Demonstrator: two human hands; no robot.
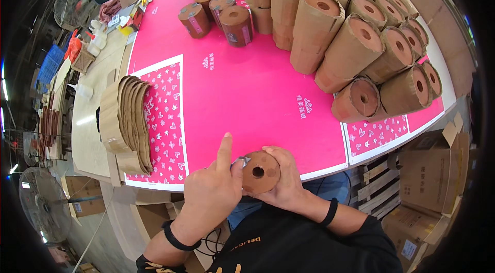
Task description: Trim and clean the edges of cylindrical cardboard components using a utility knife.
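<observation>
My right hand (289,179) is wrapped round the side of a reddish-brown roll (266,170) with a dark hole in its end, held close to my body at the table's near edge. My left hand (210,190) is at the roll's left side. Its index finger points up and away, while thumb and other fingers close on a small shiny silver piece (243,161) at the roll's rim. What kind of piece this is I cannot make out. The roll's end faces up and shows a few darker round patches.
Tall rolls in brown cardboard wraps (318,30) crowd the far right of the pink printed table cover (242,97). Shorter bare brown rolls (237,26) stand at the back. Nested curved cardboard sheets (124,123) lie at left. Cardboard boxes (425,175) sit below right; a fan (45,203) stands left.
</observation>
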